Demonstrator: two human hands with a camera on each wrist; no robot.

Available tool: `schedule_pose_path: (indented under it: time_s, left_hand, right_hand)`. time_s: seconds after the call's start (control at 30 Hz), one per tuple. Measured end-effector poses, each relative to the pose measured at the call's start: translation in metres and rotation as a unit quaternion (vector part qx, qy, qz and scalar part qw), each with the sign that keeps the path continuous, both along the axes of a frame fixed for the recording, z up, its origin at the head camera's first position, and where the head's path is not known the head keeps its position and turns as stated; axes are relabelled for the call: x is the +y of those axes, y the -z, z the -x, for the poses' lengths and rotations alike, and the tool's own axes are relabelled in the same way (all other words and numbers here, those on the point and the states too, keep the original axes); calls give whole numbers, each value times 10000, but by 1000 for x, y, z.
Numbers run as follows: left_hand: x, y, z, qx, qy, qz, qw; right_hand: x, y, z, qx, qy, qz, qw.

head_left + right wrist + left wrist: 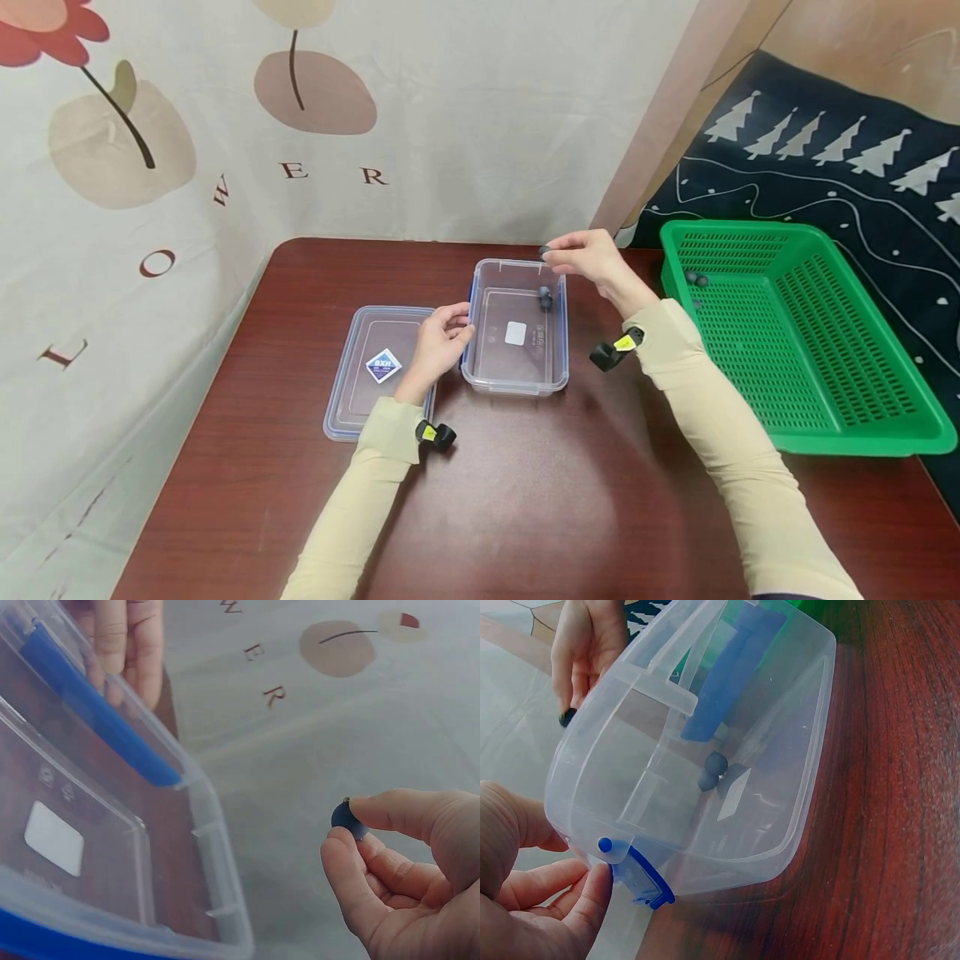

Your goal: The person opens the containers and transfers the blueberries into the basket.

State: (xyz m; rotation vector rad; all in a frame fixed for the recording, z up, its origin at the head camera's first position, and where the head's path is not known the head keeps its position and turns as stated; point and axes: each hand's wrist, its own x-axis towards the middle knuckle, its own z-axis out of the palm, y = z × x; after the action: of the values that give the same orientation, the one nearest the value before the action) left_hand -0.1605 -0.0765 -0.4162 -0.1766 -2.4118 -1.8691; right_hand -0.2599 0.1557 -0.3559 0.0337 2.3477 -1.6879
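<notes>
A clear plastic food container [514,387] with blue side latches stands without its lid on the table. At its left wall, my left hand [441,343] grips the rim beside a blue latch [649,877], thumb and fingers pinching there. Over the far right corner, my right hand [596,260] holds a dark blueberry [348,819] between thumb and fingertips. Inside the container, a few blueberries [546,298] lie together near the right wall. The same cluster of berries [713,771] shows through the plastic in the left wrist view.
The container's lid [348,392], with a blue and white diamond sticker [384,366], lies flat on the left, partly under my left arm. A green slotted basket [862,444] stands on the right with several blueberries [701,280] in its far left corner. A printed cloth [480,167] hangs behind the table.
</notes>
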Motion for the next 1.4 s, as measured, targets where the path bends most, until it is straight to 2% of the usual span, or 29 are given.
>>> schedule_pose_path:
  time_s: [0.3, 0.53, 0.7, 0.8, 0.9, 1.03, 1.17, 1.4]
  left_hand:
    - [0, 0, 0, -42, 1, 1, 10000]
    - [0, -2, -1, -31, 10, -44, 10000]
    - [0, -3, -1, -77, 2, -33, 10000]
    - [0, 1, 1, -78, -23, 22, 10000]
    - [-1, 15, 9, -89, -56, 0, 9999]
    - [-3, 32, 18, -115, -101, -50, 9999]
    - [-4, 36, 19, -108, -152, 5, 9998]
    - [-4, 34, 18, -149, -157, 57, 9997]
  right_hand:
    - [39, -17, -10, 433, 218, 421, 9979]
    - [74, -28, -21, 505, 436, 936, 9934]
    - [98, -33, -30, 496, 621, 1072, 9911]
    - [112, -35, -35, 485, 748, 1292, 9876]
    - [125, -35, -39, 522, 833, 1729, 9800]
    - [142, -34, -44, 599, 943, 2014, 9731]
    - [158, -30, -50, 588, 1126, 2130, 9688]
    - [187, -16, -55, 330, 1480, 2409, 9586]
